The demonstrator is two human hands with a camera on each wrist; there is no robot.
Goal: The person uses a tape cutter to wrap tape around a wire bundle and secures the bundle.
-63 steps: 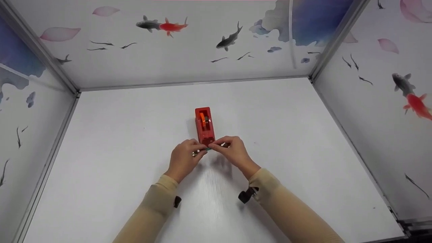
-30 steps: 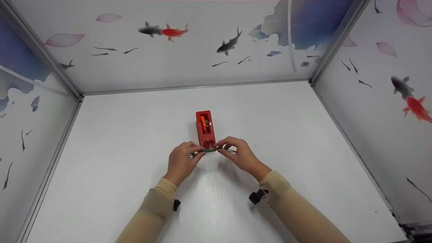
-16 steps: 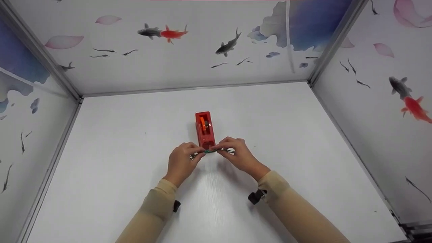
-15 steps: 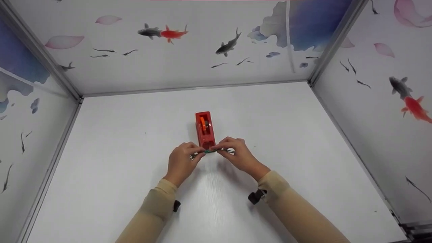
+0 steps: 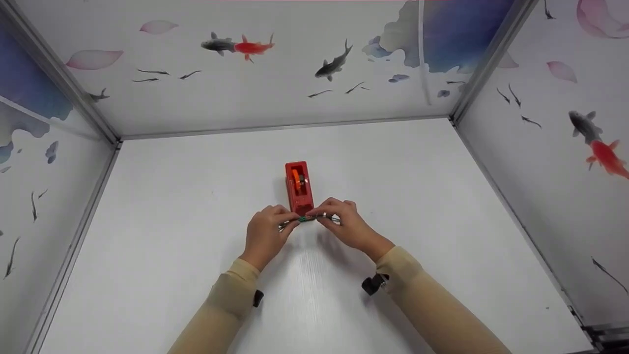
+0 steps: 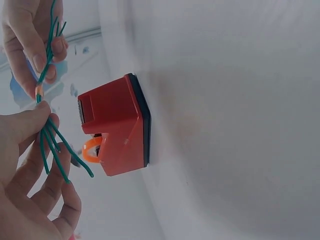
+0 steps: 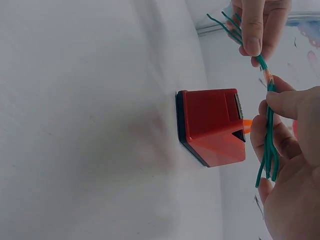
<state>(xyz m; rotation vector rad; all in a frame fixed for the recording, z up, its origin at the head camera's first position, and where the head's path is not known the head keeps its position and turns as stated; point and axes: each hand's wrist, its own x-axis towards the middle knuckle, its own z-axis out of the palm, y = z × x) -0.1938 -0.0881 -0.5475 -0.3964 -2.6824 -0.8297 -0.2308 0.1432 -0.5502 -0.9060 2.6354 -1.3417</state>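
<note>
A bundle of thin green wires (image 7: 270, 120) stretches between my two hands, its loose ends fanning out on both sides. Around its middle shows a short orange, shiny band (image 7: 268, 76). My left hand (image 5: 268, 231) pinches the bundle to the left of this band between thumb and forefinger. On the other side my right hand (image 5: 351, 226) holds it the same way, fingertips close to the band. Just beyond the hands stands a red tape dispenser (image 5: 300, 200) with a dark base, an orange ring in its slot and a toothed cutter (image 7: 239, 104) at its near end.
The dispenser rests on a white tabletop (image 5: 417, 196). Panels printed with fish and petals, such as the back wall (image 5: 275, 93), enclose the table at the back and both sides. A black wrist camera (image 5: 374, 284) hangs from the right sleeve.
From about two to one second ago, my right hand drew a little to the right and the fingertips parted, baring more of the green wires. Since then the hands have hardly moved.
</note>
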